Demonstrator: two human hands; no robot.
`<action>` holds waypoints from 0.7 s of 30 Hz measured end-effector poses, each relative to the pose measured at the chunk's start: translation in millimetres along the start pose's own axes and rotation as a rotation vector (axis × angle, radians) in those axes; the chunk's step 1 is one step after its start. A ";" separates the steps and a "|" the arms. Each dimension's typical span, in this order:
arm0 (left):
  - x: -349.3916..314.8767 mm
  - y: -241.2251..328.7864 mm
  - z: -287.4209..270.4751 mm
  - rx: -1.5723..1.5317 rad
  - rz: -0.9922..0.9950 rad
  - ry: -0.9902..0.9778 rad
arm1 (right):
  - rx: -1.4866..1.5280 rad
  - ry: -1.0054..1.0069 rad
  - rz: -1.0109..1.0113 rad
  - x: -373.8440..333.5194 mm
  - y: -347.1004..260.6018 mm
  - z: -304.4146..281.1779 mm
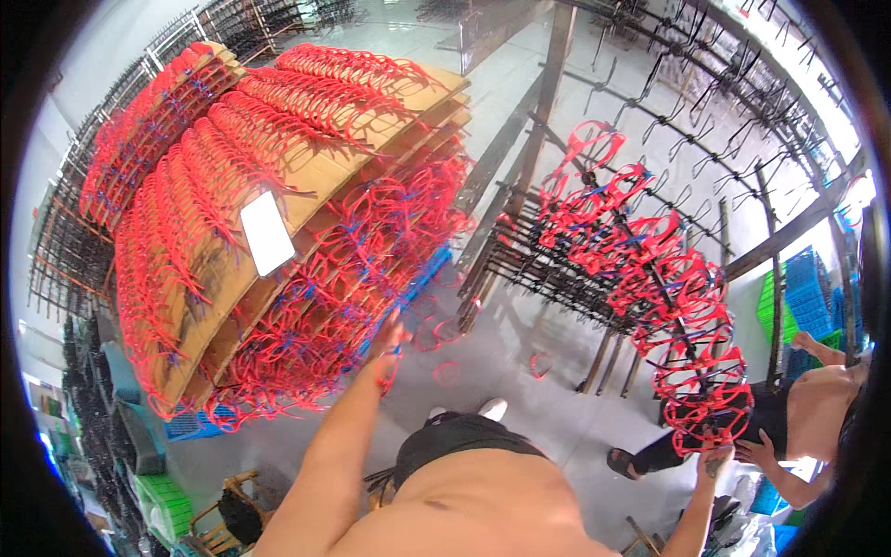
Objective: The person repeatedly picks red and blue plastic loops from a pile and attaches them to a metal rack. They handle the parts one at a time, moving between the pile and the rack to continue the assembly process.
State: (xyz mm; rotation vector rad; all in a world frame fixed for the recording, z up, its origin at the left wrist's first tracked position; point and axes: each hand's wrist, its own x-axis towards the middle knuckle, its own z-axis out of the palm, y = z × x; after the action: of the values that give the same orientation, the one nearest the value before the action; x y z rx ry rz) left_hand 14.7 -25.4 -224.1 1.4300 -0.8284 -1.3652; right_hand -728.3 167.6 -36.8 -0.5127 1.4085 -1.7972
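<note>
My left hand (388, 340) reaches forward beside a stack of cardboard sheets (316, 172) loaded with red glasses frames (362, 241). Its fingers look stretched out and apart, slightly blurred; a red loop hangs close to the wrist. At the lower right my right hand (715, 459) is closed around the near end of a long dark rod (661, 283). Many red frames with blue bits (696, 320) hang along that rod, which slants away toward the far middle. The rod's gripped end is partly hidden by fingers and frames.
A white flat rectangle (267, 234) lies on the top cardboard. Dark metal racks (557, 265) stand ahead. Another person (817, 408) is at the right, a hand near the rod. Blue crates (807, 288) stand behind; a wooden stool (232, 511) is lower left. Red loops lie on the floor.
</note>
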 end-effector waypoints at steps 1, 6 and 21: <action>-20.4 -1.7 -1.2 0.038 -0.152 0.052 | 0.074 0.044 0.050 -5.9 -3.1 25.2; -74.3 -133.2 -52.8 0.041 -0.330 0.135 | 0.278 -0.232 0.116 13.6 -7.9 48.4; -98.1 22.0 -14.4 -0.012 -0.340 0.174 | 0.028 -0.421 -0.098 110.2 -89.5 73.9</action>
State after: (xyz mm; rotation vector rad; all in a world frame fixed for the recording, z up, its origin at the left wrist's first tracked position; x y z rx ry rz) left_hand 17.6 61.8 -172.3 1.7093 -0.4773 -1.4647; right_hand -772.4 43.2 53.8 -0.8987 1.0808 -1.6581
